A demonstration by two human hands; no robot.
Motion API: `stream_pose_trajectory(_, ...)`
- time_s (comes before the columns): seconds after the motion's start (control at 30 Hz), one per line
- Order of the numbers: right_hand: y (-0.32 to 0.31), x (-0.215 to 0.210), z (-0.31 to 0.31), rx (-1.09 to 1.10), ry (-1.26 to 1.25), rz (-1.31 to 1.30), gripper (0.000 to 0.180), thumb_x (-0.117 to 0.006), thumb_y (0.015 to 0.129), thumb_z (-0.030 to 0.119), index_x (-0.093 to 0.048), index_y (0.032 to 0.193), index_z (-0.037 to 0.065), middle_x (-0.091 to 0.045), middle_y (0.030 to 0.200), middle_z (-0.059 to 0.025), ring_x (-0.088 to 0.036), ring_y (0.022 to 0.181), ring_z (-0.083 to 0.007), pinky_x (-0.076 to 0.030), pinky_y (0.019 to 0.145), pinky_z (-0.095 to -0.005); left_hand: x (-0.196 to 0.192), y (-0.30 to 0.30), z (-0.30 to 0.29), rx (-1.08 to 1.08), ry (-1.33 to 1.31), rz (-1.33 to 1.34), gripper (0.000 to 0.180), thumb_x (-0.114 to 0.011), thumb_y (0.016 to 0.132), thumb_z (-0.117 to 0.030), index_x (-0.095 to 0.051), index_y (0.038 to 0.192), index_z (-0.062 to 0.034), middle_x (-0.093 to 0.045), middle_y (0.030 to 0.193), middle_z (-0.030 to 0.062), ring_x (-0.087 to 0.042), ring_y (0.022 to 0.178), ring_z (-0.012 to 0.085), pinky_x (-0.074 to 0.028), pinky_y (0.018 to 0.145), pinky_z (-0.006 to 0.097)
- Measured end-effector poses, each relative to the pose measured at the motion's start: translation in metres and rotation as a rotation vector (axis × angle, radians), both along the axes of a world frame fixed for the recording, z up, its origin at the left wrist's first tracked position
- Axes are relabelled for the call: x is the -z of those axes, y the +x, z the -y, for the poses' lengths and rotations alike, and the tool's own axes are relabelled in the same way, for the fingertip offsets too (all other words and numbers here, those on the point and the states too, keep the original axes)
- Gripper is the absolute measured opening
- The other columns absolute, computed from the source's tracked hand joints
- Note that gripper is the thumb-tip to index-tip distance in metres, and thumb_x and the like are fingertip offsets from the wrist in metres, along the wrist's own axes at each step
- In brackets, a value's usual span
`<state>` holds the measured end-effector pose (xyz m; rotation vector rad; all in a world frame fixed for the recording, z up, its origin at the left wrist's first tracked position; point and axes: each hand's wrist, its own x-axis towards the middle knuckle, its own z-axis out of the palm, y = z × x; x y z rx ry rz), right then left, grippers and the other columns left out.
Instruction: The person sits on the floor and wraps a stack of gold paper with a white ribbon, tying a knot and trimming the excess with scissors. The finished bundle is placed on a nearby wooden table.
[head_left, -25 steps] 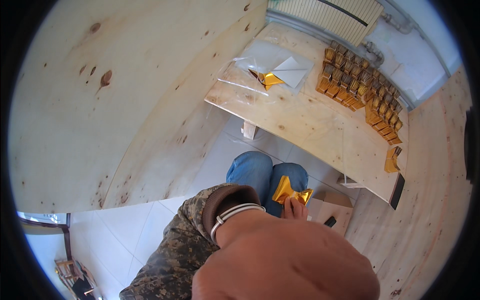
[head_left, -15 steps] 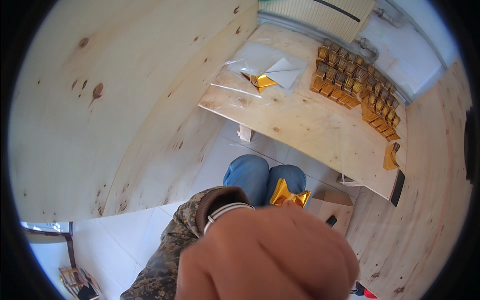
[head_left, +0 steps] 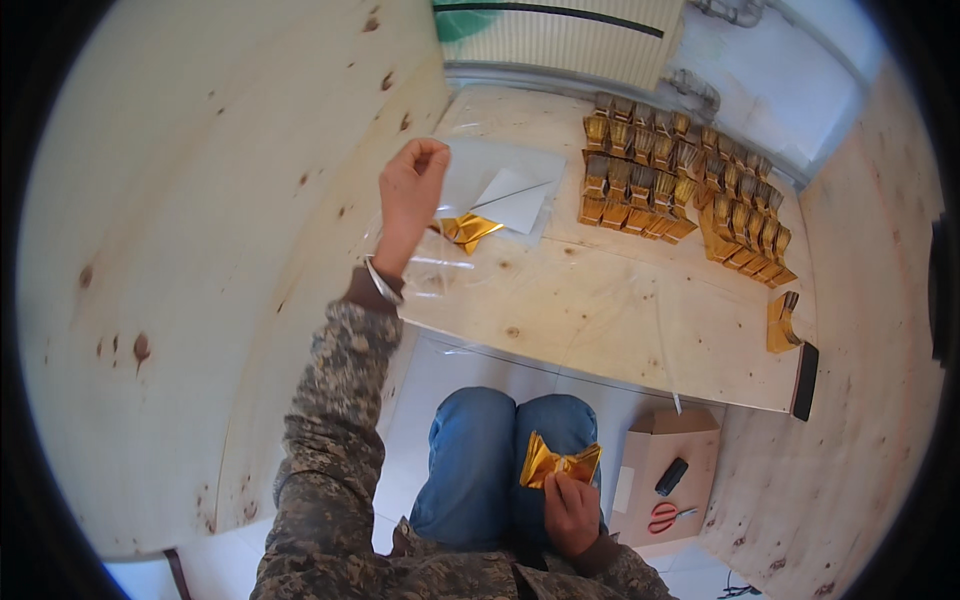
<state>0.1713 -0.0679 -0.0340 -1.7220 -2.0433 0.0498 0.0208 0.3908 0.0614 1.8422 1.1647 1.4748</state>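
My right hand (head_left: 572, 515) is closed on a bundle of folded gold foil paper (head_left: 560, 463), fanned out at both sides and pinched in the middle like a bow. It is held over my right thigh. Up at the left, my left hand (head_left: 412, 190) is raised above the table's left end, thumb and fingers pressed together; whatever they hold, if anything, is too small to make out. Beside that hand lie a clear plastic sheet (head_left: 550, 178), a white folded paper (head_left: 514, 203) and loose gold foil paper (head_left: 468, 230).
Rows of folded gold bundles (head_left: 640, 180) stand along the back of the wooden table (head_left: 590, 300); one separate bundle (head_left: 783, 322) sits at its right end. On a cardboard box (head_left: 640, 500) by my right knee lie red-handled scissors (head_left: 668, 517) and a black object (head_left: 672, 476). Wooden panels (head_left: 200, 250) flank both sides.
My left hand has moved from close in front of the camera to above the table's far left. The gold foil bundle stays over my thigh, and my right hand has come into sight.
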Motion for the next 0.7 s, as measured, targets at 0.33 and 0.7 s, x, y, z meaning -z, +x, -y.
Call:
stream_pose_trajectory(0.33, 0.011, -0.002, -0.011, -0.043, -0.063, -0.163, 0.037, -0.066, 0.08, -0.003, -0.07, 0.117, -0.006, -0.063, 0.124, -0.0234, -0.065, 0.104, -0.0366, -0.053, 0.093, -0.0445, 0.109, 0.04, -0.195, -0.08, 0.385, -0.647, 0.018, -0.059, 0.089, -0.005, -0.075, 0.098, -0.0066, -0.068, 0.117, 0.0171, -0.062, 0.113, 0.0362, -0.051, 0.094, 0.046)
stream_pose_trajectory(0.7, 0.021, 0.043, 0.017, -0.177, -0.22, -0.175, 0.054, -0.061, 0.079, 0.001, -0.059, 0.133, -0.008, -0.05, 0.143, -0.0266, -0.058, 0.122, -0.039, -0.048, 0.102, -0.0462, 0.15, 0.047, -0.269, -0.233, -0.124, -1.116, 0.035, -0.05, 0.097, -0.025, -0.069, 0.126, -0.0227, -0.058, 0.142, 0.0081, -0.054, 0.131, 0.0312, -0.039, 0.11, 0.055)
